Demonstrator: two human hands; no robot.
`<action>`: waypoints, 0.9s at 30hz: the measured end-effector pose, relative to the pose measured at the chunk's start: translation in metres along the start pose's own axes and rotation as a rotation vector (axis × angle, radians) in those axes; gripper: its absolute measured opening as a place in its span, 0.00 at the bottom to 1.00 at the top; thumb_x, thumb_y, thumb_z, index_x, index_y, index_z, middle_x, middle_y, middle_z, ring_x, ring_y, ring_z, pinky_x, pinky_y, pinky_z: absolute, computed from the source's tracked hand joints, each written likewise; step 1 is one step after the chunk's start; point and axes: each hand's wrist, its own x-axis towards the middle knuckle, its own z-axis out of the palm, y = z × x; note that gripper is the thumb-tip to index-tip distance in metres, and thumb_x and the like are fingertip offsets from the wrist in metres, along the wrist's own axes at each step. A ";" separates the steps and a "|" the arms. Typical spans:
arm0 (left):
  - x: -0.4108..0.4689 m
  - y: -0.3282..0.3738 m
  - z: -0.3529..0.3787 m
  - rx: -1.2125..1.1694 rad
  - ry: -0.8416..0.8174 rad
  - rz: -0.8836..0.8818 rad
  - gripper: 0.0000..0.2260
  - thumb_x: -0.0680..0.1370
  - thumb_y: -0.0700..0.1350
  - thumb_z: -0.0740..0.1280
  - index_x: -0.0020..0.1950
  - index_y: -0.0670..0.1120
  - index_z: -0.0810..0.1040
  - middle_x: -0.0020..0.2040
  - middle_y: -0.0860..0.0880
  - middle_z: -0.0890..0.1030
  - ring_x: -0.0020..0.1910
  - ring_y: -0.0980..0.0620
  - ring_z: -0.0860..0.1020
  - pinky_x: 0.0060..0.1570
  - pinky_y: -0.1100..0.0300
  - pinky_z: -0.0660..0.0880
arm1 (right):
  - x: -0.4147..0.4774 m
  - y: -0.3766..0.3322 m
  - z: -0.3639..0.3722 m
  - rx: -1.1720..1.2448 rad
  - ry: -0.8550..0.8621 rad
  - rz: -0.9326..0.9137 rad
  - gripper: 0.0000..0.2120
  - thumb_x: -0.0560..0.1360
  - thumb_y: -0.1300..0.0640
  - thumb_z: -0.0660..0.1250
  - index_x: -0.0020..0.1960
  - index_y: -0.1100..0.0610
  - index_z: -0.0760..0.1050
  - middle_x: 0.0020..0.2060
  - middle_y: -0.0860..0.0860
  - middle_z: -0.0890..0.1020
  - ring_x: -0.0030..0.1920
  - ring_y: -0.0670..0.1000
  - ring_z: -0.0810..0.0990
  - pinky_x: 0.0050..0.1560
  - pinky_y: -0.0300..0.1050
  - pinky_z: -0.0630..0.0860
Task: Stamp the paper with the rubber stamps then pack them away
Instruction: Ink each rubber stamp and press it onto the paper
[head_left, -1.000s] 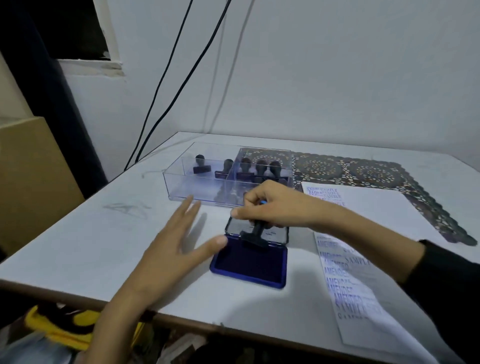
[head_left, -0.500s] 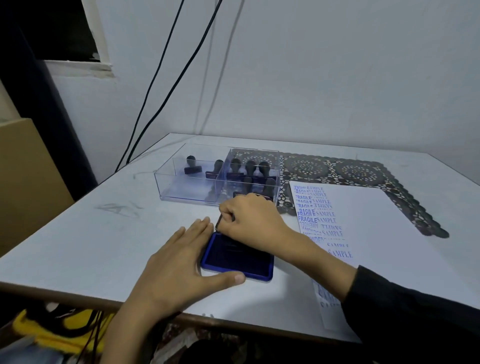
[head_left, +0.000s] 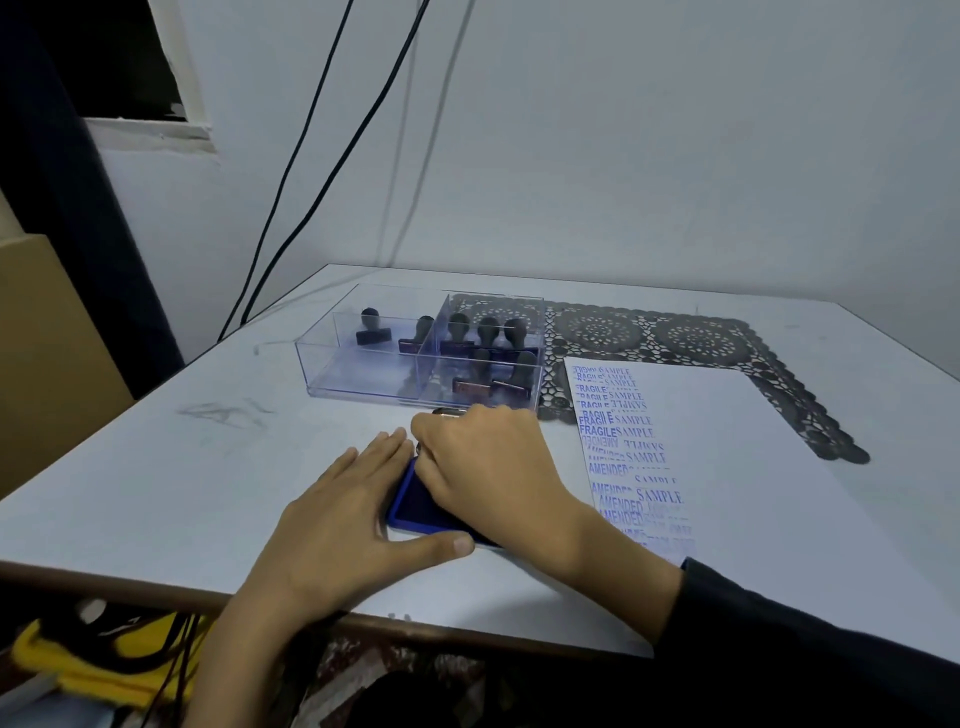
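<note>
Resting flat on the white table (head_left: 156, 467), palm down, at about 7 o'clock: left hand (head_left: 343, 525), fingers spread and unclenched, fingertips against the left edge of the shallow dark blue rectangular ink pad (head_left: 415, 506), thumb laid along its near edge. Clamped on nothing.

Farther back at 11 o'clock: clear acrylic two-compartment storage box (head_left: 363, 379). Left compartment holding two upright black-handled rubber stamps (head_left: 371, 330). Right compartment holding five more, upright and close together.

Pressed down over the ink pad at the centre: right hand (head_left: 488, 467), curled closed, knuckles up, black sleeve on the forearm. Whatever sits inside the fist hidden; cannot tell from here whether a stamp is in it. A sliver of metallic rim just showing at the hand's 12 o'clock edge, too little to identify.

Lying at 2 o'clock: dark lace-patterned table mat (head_left: 696, 338), partly under the box's right end.

Spread flat at 3 o'clock, overlapping the mat's near edge: white sheet of paper (head_left: 753, 467), left side crowded with blue impressions reading FRAGILE, SAMPLE and AMENDED, some inverted, some smudged. Near left corner tucked beneath the right forearm.
</note>
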 end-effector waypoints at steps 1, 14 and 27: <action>0.000 0.000 0.000 -0.001 0.002 -0.005 0.50 0.57 0.82 0.51 0.76 0.63 0.50 0.76 0.67 0.50 0.65 0.74 0.43 0.72 0.62 0.51 | -0.002 -0.001 0.001 -0.007 0.004 -0.014 0.19 0.61 0.54 0.74 0.30 0.51 0.61 0.18 0.49 0.70 0.18 0.54 0.62 0.30 0.38 0.39; 0.001 0.000 0.000 -0.322 0.054 -0.042 0.51 0.55 0.80 0.63 0.75 0.66 0.53 0.73 0.71 0.53 0.73 0.67 0.53 0.74 0.52 0.57 | 0.014 0.093 -0.036 0.638 -0.109 0.224 0.15 0.77 0.50 0.64 0.33 0.50 0.66 0.29 0.46 0.74 0.32 0.47 0.73 0.40 0.44 0.73; 0.100 0.153 0.039 -0.088 0.030 0.239 0.33 0.78 0.59 0.61 0.78 0.48 0.55 0.78 0.54 0.55 0.75 0.55 0.56 0.71 0.54 0.60 | 0.009 0.256 -0.046 0.524 -0.165 0.538 0.16 0.69 0.49 0.75 0.34 0.57 0.74 0.22 0.44 0.71 0.26 0.42 0.67 0.32 0.41 0.63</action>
